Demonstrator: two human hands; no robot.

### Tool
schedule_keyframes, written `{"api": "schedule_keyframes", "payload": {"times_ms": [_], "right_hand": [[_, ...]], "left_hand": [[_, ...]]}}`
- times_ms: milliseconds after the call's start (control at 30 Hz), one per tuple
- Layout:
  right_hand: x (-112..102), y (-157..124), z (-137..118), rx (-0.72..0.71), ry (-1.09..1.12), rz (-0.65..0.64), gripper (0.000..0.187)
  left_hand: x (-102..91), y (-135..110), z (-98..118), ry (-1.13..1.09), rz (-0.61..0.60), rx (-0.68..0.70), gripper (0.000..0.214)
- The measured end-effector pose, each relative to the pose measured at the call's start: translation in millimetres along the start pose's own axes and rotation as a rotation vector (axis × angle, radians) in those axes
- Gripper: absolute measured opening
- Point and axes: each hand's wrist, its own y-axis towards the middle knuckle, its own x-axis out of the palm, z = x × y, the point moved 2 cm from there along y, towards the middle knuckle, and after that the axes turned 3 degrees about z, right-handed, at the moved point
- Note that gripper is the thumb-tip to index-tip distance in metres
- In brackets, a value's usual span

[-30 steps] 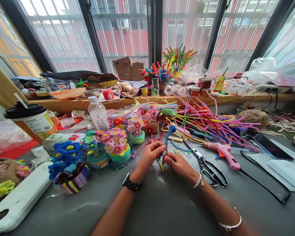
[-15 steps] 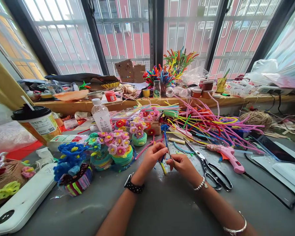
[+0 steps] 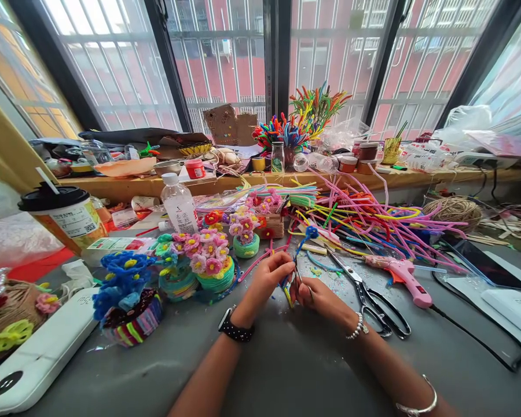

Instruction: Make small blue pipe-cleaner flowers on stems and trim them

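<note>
Labels first: the white paper cup with the black lid (image 3: 67,217) carries a white sticker with a square code, its lines too small for me to read, and the dark print on the clear plastic bottle (image 3: 180,205) beats me too.

Now to the middle, and here's the change! The small blue fuzzy flower (image 3: 311,232), near upright half a second ago, now leans over to the right on its twisted blue stem (image 3: 299,249), raised above the grey tabletop (image 3: 282,370).

The left hand (image 3: 271,281) comes in from the left, thumb and forefinger pinching that stem below the bloom. Just beside it, the right hand (image 3: 319,296) curls its fingers around a thin dark metal tool (image 3: 298,270), too small to name, standing close to the stem. Both forearms reach forward, angled inward, and the black-handled scissors (image 3: 371,301) lie near the right wrist.
</note>
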Motion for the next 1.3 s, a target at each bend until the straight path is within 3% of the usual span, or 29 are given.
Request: {"api": "schedule_keyframes", "payload": {"times_ms": [400,633,933,1133,1300], "right_hand": [[6.9,0.3,-5.5,0.081,-0.038,0.143,0.059],[8.3,-1.0,-6.6,0.017,0.024,0.08,0.066],[9.3,1.1,-1.5,0.068,0.043,0.142,0.057],[5.0,-0.7,-4.9,0.049,0.079,0.059,0.063],[1.4,-1.9,-8.4,0.073,0.046,0.105,0.055]], "left_hand": [[2.1,0.0,0.6,0.065,0.043,0.015,0.017],[4.3,-1.9,1.8,0.071,0.003,0.01,0.018],[2.2,-0.8,0.8,0.091,0.038,0.032,0.019],[0.5,-1.0,-0.6,0.066,-0.055,0.0,0.018],[-4.0,-2.2,1.0,0.007,-0.068,0.017,0.018]]}}
